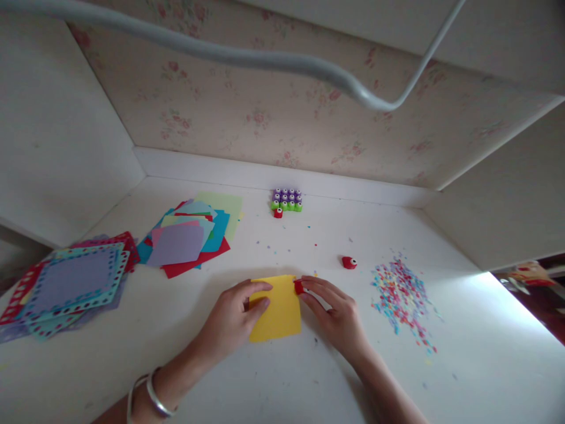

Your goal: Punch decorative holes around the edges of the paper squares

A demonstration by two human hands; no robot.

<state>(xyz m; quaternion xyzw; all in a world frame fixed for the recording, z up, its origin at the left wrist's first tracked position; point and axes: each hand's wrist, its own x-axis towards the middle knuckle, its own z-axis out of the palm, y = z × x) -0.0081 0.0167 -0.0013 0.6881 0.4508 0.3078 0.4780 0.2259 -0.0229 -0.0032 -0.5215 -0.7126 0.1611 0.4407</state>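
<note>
A yellow square of paper (277, 312) lies in front of me. My left hand (241, 309) grips its left edge, with the thumb and a finger on top. A small red craft punch (299, 287) is at the paper's upper right edge, held in the fingers of my right hand (333, 303). Part of this punch is hidden by the fingers. A second red craft punch (349, 262) lies on the table beyond my right hand. Two silver-coloured bangles (158, 396) circle my left wrist.
Punched papers (70, 282) are piled at far left, beside plain coloured papers (179, 243). Purple and green punches (286, 199) stand in rows near the wall, a red punch (278, 213) before them. Confetti (401, 294) is heaped at right. A pale cable (220, 56) crosses above.
</note>
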